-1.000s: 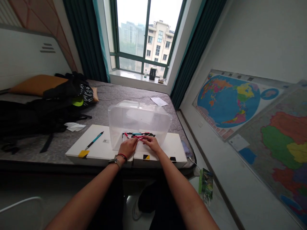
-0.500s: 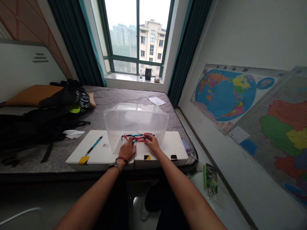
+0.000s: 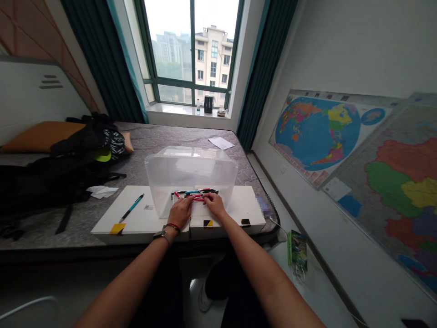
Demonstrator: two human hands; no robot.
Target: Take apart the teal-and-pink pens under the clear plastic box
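Currently both hands are at the far edge of a white board (image 3: 143,223), which lies on a grey quilted mattress (image 3: 164,141). A loose cluster of marker pens (image 3: 194,195) lies crosswise there, red and teal barrels mixed with black, at the near wall of a clear plastic bin (image 3: 191,169); through the plastic I cannot tell whether the pens lie under its rim or just in front of it. Left hand (image 3: 180,212) and right hand (image 3: 214,205) stand apart but close, palms down, the fingertips (image 3: 205,197) of the right resting on the barrels. Whether either hand is clamped on any pen cannot be told from this view. Step in hand, as judged from the pose: gathering the pens together at the bin. The next move calls for the fingers to close round the barrels so that none rolls loose. A blue ballpoint pen (image 3: 131,208) lies apart on the board's left half, towards a yellow tape tab (image 3: 118,228) at the near edge. A black backpack (image 3: 41,182) and a crumpled tissue (image 3: 101,192) lie off the board's left edge, and a sheet of paper (image 3: 221,143) lies beyond the bin.
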